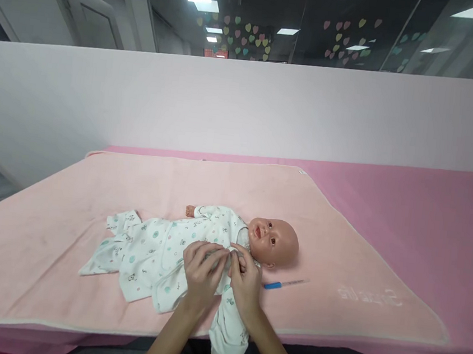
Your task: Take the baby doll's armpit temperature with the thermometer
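A baby doll (274, 242) lies on its back on a light pink blanket (67, 221), head to the right. It wears a white patterned romper (148, 246) that spreads out to the left. My left hand (203, 272) and my right hand (246, 282) meet over the doll's chest, below its chin. Both have their fingers curled and pinched on the romper's cloth. One sleeve of the romper hangs over the table's near edge between my forearms.
A blue and white pen-like stick (282, 285) lies on the blanket just right of my right hand. The blanket covers a darker pink table (427, 208). A white partition wall (244, 104) stands behind the table. Its near edge runs along the bottom.
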`<state>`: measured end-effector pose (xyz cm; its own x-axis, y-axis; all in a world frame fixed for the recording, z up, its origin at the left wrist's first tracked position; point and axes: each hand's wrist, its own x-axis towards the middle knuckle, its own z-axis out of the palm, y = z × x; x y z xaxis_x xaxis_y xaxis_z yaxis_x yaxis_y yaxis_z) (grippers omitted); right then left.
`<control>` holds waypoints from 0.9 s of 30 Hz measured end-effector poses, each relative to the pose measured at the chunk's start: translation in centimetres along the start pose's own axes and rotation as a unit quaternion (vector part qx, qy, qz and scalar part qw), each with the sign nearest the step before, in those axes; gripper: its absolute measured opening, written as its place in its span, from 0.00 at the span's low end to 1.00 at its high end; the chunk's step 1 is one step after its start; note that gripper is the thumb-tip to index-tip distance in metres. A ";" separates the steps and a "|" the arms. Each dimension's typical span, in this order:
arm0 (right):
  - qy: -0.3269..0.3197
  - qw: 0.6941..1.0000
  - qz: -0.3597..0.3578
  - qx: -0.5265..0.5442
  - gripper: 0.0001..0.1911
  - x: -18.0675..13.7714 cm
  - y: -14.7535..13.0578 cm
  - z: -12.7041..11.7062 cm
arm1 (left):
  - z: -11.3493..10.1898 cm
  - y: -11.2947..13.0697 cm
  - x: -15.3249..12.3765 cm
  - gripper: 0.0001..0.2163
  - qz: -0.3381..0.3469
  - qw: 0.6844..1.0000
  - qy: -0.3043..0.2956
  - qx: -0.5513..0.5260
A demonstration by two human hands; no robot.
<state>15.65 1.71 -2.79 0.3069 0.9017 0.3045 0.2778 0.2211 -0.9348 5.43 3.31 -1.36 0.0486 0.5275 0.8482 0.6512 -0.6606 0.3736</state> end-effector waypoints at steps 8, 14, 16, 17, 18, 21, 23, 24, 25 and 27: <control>-0.003 1.000 0.022 0.017 0.13 -0.1 0.6 0.2 | -0.2 0.5 0.4 0.06 0.003 1.000 0.008 0.020; -0.003 0.999 0.033 0.011 0.13 -0.1 0.4 0.1 | 0.0 0.6 0.2 0.06 -0.002 0.998 0.013 0.067; -0.006 0.999 0.035 0.011 0.14 -0.1 0.4 0.1 | 0.1 0.6 0.1 0.05 -0.003 0.996 0.018 0.084; -0.008 0.999 0.036 0.011 0.14 -0.1 0.4 0.1 | 0.1 0.7 0.1 0.05 -0.004 0.996 0.020 0.090; -0.008 0.999 0.037 0.011 0.14 -0.1 0.4 0.1 | 0.1 0.7 0.1 0.05 -0.003 0.995 0.021 0.095; -0.004 0.999 0.037 0.008 0.13 -0.1 0.5 0.1 | 0.2 0.9 0.0 0.05 -0.004 0.995 0.021 0.101; 0.000 0.999 0.037 0.007 0.13 0.0 0.5 0.0 | 0.2 0.9 0.0 0.06 -0.003 0.995 0.013 0.101; 0.002 0.999 0.038 0.007 0.14 0.0 0.6 0.0 | 0.2 0.9 -0.1 0.06 0.000 0.995 0.007 0.100; 0.004 0.999 0.039 0.005 0.14 0.0 0.6 0.0 | 0.2 0.9 -0.1 0.07 0.001 0.995 -0.001 0.098; 0.006 0.999 0.040 0.004 0.15 0.1 0.6 0.0 | 0.3 0.9 -0.2 0.07 0.000 0.995 -0.013 0.095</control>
<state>15.87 1.93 -3.35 0.3392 0.9118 0.2316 0.2449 0.1521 -0.9575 6.24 2.78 -1.31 0.0666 0.5431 0.8370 0.7826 -0.5488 0.2938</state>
